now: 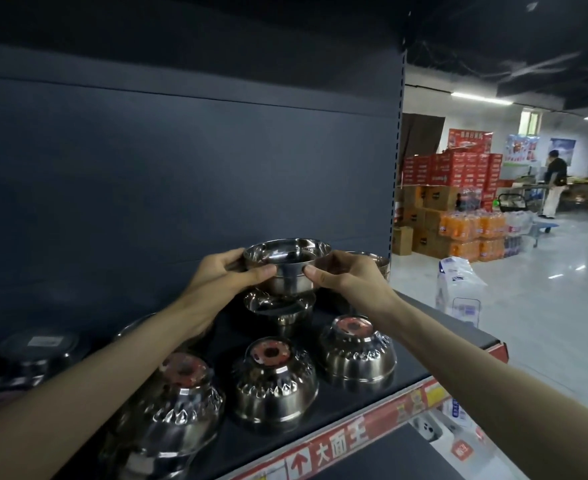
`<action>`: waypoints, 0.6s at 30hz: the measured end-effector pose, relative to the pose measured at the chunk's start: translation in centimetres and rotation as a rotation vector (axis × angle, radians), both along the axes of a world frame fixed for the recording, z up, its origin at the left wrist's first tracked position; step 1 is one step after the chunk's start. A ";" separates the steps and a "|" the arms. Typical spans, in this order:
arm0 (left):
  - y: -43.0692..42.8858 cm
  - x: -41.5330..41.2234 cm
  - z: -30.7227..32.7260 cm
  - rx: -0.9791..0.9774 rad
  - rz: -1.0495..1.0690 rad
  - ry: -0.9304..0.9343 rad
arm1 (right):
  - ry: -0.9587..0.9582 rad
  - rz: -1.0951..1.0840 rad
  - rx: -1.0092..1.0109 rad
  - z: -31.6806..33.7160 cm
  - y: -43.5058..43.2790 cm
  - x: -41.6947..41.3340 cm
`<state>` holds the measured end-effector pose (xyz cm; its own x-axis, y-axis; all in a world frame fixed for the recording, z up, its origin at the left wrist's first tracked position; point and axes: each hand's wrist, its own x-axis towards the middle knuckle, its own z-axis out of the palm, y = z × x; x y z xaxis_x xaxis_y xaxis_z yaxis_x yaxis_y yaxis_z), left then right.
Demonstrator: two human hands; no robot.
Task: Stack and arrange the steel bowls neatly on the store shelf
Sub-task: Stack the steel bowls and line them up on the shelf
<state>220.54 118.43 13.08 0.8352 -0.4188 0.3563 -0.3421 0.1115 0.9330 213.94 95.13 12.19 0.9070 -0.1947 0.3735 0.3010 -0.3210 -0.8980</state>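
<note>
Shiny round steel bowl (287,261) was gripped on both sides by the left hand (223,275) and the right hand (348,275). It was just over another upright steel bowl (280,308) on the dark store shelf (348,407). The stack looked only begun. Three upside-down patterned steel bowls (275,382) in front sat apart, not yet stacked.

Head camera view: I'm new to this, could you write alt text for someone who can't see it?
A person's left hand and right hand grip an upright steel bowl by its sides, directly over a second upright bowl on a dark store shelf. Three upside-down fluted bowls with red stickers on their bases stand nearer the shelf's front edge.
</note>
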 end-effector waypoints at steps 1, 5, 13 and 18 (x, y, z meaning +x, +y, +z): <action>-0.1 0.5 -0.1 -0.010 -0.002 0.032 | -0.002 -0.008 0.000 -0.2 0.0 0.7; -0.4 2.3 -0.4 -0.022 0.026 0.138 | 0.028 0.036 0.034 -1.2 0.3 2.8; -0.9 4.6 -1.5 0.110 0.030 0.247 | 0.133 -0.013 -0.110 -3.5 -0.3 5.4; -1.1 5.5 -2.1 0.190 0.046 0.261 | 0.177 -0.034 -0.243 -3.5 -0.2 5.3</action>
<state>226.01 117.36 10.98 0.9075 -0.4174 0.0470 -0.0896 -0.0830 0.9925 219.26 94.92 8.65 0.9567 -0.1499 0.2494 0.1320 -0.5402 -0.8311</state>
